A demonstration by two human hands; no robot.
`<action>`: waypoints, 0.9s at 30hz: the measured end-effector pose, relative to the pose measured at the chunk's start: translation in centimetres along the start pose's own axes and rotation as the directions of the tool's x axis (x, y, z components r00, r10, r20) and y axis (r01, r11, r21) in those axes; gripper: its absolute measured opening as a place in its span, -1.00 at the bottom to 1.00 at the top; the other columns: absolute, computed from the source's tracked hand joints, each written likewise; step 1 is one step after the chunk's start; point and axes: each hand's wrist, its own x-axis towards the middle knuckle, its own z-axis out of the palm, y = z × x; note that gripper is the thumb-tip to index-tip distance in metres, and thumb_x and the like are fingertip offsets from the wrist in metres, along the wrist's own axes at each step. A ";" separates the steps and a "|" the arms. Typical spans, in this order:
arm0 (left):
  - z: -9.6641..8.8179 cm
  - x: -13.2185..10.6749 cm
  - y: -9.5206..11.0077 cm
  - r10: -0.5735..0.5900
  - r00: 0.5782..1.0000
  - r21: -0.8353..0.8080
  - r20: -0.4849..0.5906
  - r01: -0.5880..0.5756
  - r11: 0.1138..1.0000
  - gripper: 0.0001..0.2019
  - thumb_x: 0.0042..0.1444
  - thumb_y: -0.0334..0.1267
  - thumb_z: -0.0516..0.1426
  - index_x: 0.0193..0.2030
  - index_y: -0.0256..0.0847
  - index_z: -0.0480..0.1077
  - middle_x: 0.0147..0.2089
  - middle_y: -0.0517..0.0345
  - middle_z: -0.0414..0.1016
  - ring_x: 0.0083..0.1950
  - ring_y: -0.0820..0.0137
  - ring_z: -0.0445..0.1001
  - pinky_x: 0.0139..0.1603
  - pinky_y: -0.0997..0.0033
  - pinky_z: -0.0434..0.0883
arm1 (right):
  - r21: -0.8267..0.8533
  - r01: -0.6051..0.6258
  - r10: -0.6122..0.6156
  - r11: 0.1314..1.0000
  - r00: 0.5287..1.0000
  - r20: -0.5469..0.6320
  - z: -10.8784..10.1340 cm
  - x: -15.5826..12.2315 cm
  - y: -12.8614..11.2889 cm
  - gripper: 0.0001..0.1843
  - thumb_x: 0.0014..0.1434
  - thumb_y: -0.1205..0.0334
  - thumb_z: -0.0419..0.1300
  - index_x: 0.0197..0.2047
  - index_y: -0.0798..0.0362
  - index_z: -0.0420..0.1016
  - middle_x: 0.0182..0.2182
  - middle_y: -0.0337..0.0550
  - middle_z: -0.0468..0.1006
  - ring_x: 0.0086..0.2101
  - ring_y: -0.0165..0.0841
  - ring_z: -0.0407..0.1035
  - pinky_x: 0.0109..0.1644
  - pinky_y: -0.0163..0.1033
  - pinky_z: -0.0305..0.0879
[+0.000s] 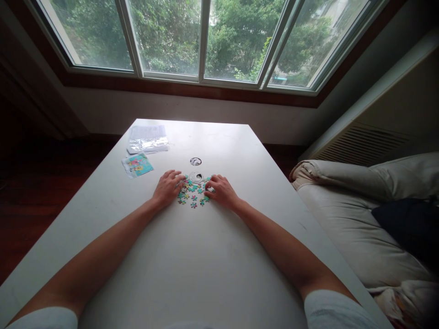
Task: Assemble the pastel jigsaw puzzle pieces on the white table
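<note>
A loose heap of small, colourful jigsaw puzzle pieces (194, 198) lies on the white table (192, 256), mostly teal with pink and yellow. At the left edge of the heap rests my left hand (168, 188), fingers slightly apart, its fingertips reaching the outer pieces. My right hand (221, 191) is on the opposite side, fingers curved and apart, with fingertips at the pieces there. I see no piece lifted in either hand. Some pieces are partly hidden under the fingers.
Left of the hands lies a small colourful picture sheet (137, 165), with a clear plastic bag (148, 139) behind it. Two round fittings, a ring (196, 177) and a smaller disc (195, 161), sit beyond the pieces. A pale sofa (356, 219) stands along the right.
</note>
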 end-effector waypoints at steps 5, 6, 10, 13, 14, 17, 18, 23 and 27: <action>0.5 0.0 -0.3 -0.031 0.999 0.038 0.036 0.029 0.999 -0.56 0.36 -0.02 0.00 0.28 -0.06 0.40 0.35 0.01 0.34 0.42 0.07 0.14 0.42 -0.06 0.15 | -0.031 -0.003 0.003 1.000 1.000 0.005 -0.2 0.0 0.1 -0.79 0.23 0.02 0.33 -0.15 -0.05 0.56 -0.12 -0.09 0.47 -0.05 -0.19 0.27 0.06 -0.11 0.12; 0.6 0.0 -0.3 -0.038 0.999 0.045 0.039 0.037 0.998 -0.54 0.35 -0.01 0.01 0.30 -0.07 0.38 0.37 0.00 0.33 0.43 0.06 0.14 0.43 -0.05 0.14 | -0.036 -0.004 0.004 0.999 1.000 0.006 -0.2 0.0 0.1 -0.78 0.23 0.02 0.33 -0.16 -0.05 0.56 -0.12 -0.09 0.47 -0.05 -0.19 0.27 0.06 -0.11 0.11; 0.9 -0.1 -0.5 -0.043 0.998 0.064 0.040 0.041 0.997 -0.49 0.35 0.02 0.01 0.34 -0.12 0.34 0.39 -0.05 0.30 0.45 0.04 0.12 0.44 -0.06 0.12 | -0.042 0.002 -0.002 0.999 1.000 0.007 -0.2 0.0 0.1 -0.80 0.23 0.02 0.32 -0.18 -0.05 0.56 -0.12 -0.10 0.47 -0.05 -0.19 0.27 0.05 -0.11 0.10; 0.8 -0.1 -0.4 -0.013 0.999 0.057 0.044 0.011 0.998 -0.53 0.33 0.02 0.03 0.31 -0.03 0.37 0.39 0.01 0.29 0.45 0.04 0.11 0.44 -0.07 0.11 | -0.038 0.009 -0.009 0.999 1.000 0.003 0.0 -0.1 0.1 -0.80 0.23 0.02 0.32 -0.19 -0.05 0.56 -0.13 -0.10 0.48 -0.05 -0.19 0.28 0.05 -0.11 0.11; 0.8 -0.2 -0.3 -0.004 0.999 0.056 0.046 0.002 0.998 -0.55 0.33 0.01 0.04 0.29 0.00 0.38 0.40 0.03 0.29 0.46 0.04 0.10 0.44 -0.09 0.11 | -0.036 0.010 -0.010 0.999 1.000 -0.005 0.1 -0.1 0.2 -0.80 0.23 0.02 0.32 -0.19 -0.05 0.56 -0.13 -0.09 0.48 -0.05 -0.19 0.28 0.05 -0.11 0.11; 0.6 -0.3 -0.3 0.012 0.998 0.058 0.056 -0.015 0.998 -0.57 0.33 0.00 0.05 0.27 0.01 0.41 0.41 0.04 0.27 0.47 0.02 0.07 0.44 -0.13 0.11 | -0.012 0.002 -0.002 1.000 0.999 -0.053 0.4 -0.1 0.5 -0.81 0.23 0.03 0.32 -0.19 -0.05 0.57 -0.13 -0.10 0.49 -0.06 -0.20 0.30 0.07 -0.10 0.13; 0.5 -0.3 -0.2 0.018 0.998 0.051 0.058 -0.021 0.998 -0.58 0.33 -0.01 0.05 0.25 0.00 0.42 0.41 0.04 0.27 0.48 0.02 0.07 0.44 -0.13 0.11 | 0.002 -0.009 0.009 1.000 0.997 -0.078 0.4 0.0 0.7 -0.81 0.24 0.04 0.32 -0.18 -0.05 0.57 -0.13 -0.09 0.49 -0.06 -0.20 0.31 0.07 -0.10 0.14; -0.3 -0.1 0.2 0.094 0.992 -0.034 0.082 -0.091 0.995 -0.62 0.35 -0.10 0.00 0.21 -0.05 0.46 0.35 0.09 0.38 0.46 0.10 0.13 0.45 -0.07 0.13 | 0.095 -0.135 0.154 0.986 0.959 -0.238 0.2 0.3 2.8 -0.79 0.26 0.03 0.28 -0.17 -0.01 0.58 -0.20 -0.09 0.50 -0.12 -0.20 0.34 0.04 -0.10 0.21; -0.7 -0.1 0.6 0.111 0.990 -0.046 0.091 -0.108 0.993 -0.63 0.36 -0.12 -0.02 0.19 -0.05 0.46 0.29 0.11 0.45 0.44 0.13 0.18 0.44 -0.05 0.16 | 0.146 -0.259 0.292 0.955 0.908 -0.300 -0.1 0.3 5.1 -0.78 0.25 0.04 0.27 -0.20 0.02 0.57 -0.26 -0.10 0.50 -0.19 -0.23 0.35 0.01 -0.11 0.24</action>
